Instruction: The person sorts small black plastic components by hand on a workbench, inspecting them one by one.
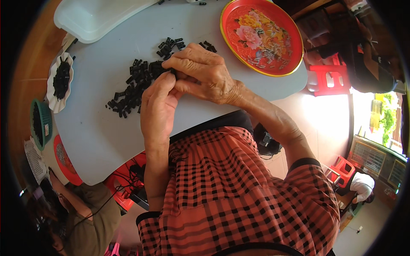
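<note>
My left hand (pixel 159 106) and my right hand (pixel 205 74) meet over the table, fingertips pinched together. Between them shows a bit of a small black plastic part, mostly hidden by the fingers. Just beyond and to the left of my hands lies a loose pile of small black plastic parts (pixel 128 96), with more of them spread behind my right hand. To the right stands a round red tray (pixel 228 40) with a gold rim and a flower print. Many small silvery metal pieces (pixel 273 55) are scattered in it.
A white plastic basin (pixel 92 21) stands at the far left of the grey table (pixel 92 141). Along the left edge are a wavy white dish (pixel 52 81) of black parts and a green basket (pixel 46 121). Another person (pixel 94 217) sits at lower left. Red stools (pixel 329 79) stand right.
</note>
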Tool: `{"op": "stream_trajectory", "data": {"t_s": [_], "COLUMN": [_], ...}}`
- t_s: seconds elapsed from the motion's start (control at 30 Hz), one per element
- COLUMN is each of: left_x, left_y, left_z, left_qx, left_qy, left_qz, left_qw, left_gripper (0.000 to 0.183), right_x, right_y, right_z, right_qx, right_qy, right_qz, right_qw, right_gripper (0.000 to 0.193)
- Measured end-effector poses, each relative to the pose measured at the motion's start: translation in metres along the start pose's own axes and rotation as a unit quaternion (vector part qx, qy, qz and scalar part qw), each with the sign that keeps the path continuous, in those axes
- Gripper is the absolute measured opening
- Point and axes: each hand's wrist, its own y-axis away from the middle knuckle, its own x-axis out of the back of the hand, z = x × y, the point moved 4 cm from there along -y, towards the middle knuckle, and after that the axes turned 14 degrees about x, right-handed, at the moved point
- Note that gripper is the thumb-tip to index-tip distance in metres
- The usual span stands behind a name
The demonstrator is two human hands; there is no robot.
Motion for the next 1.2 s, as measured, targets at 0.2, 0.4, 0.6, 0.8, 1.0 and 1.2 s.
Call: {"op": "stream_trajectory", "data": {"t_s": [0.2, 0.4, 0.6, 0.8, 1.0, 1.2], "left_x": [-0.015, -0.005, -0.004, 0.003, 0.028, 0.018], "left_y": [-0.005, -0.006, 0.022, 0.027, 0.038, 0.042], "left_z": [-0.003, -0.012, 0.003, -0.007, 0.000, 0.003], "left_qx": [0.005, 0.017, -0.039, -0.006, -0.022, -0.025], "left_qy": [0.074, 0.146, 0.019, -0.009, 0.017, -0.034], "left_qz": [0.029, -0.004, -0.015, -0.018, 0.031, 0.065], "left_qw": [0.997, 0.989, 0.999, 1.000, 0.999, 0.997], "left_gripper": [0.021, 0.020, 0.035, 0.033, 0.029, 0.024], "right_x": [0.000, 0.001, 0.001, 0.008, -0.074, -0.093], "right_y": [0.002, 0.000, -0.071, -0.169, -0.102, -0.075], "right_z": [-0.005, -0.003, 0.024, 0.087, 0.044, 0.030], "right_qx": [0.058, 0.033, -0.005, 0.202, 0.078, 0.092], "right_qy": [0.094, 0.085, 0.047, 0.302, -0.016, 0.110], "right_qz": [0.036, 0.004, -0.008, -0.022, -0.304, -0.406], "right_qw": [0.993, 0.996, 0.999, 0.931, 0.949, 0.902], "right_gripper": [0.039, 0.037, 0.030, 0.032, 0.024, 0.006]}}
